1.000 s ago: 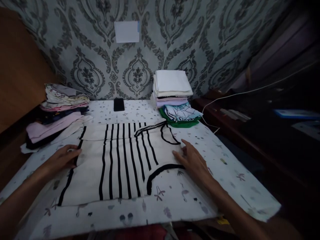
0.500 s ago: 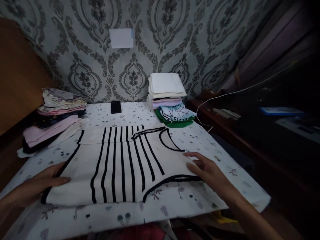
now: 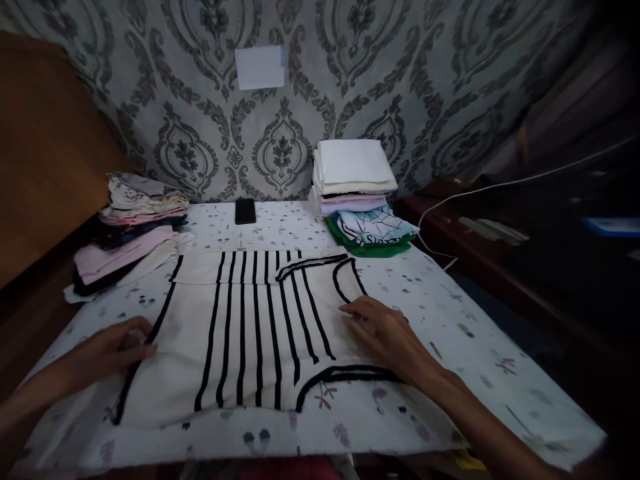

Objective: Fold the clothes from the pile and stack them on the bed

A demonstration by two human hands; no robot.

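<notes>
A white sleeveless knit top [image 3: 190,347] with black stripes and black trim lies flat before me, its far side folded over towards me. At its hem on the left, my left hand [image 3: 117,350] touches the black edge with thumb and forefinger apart. My right hand [image 3: 390,333] rests on the shoulder end, fingers stretched over the fabric between the neckline and the armhole. It covers part of the strap there.
A patterned white cloth [image 3: 280,440] covers the table. Folded clothes [image 3: 125,250] lie at the back left, and another folded stack [image 3: 355,163] stands at the back right. Between them is a black phone [image 3: 245,211]. A white cable [image 3: 475,190] runs along the right side.
My right hand has moved inward and lies flatter on the shoulder end. My left hand has slid up along the hem and loosened. The view has shifted slightly left.
</notes>
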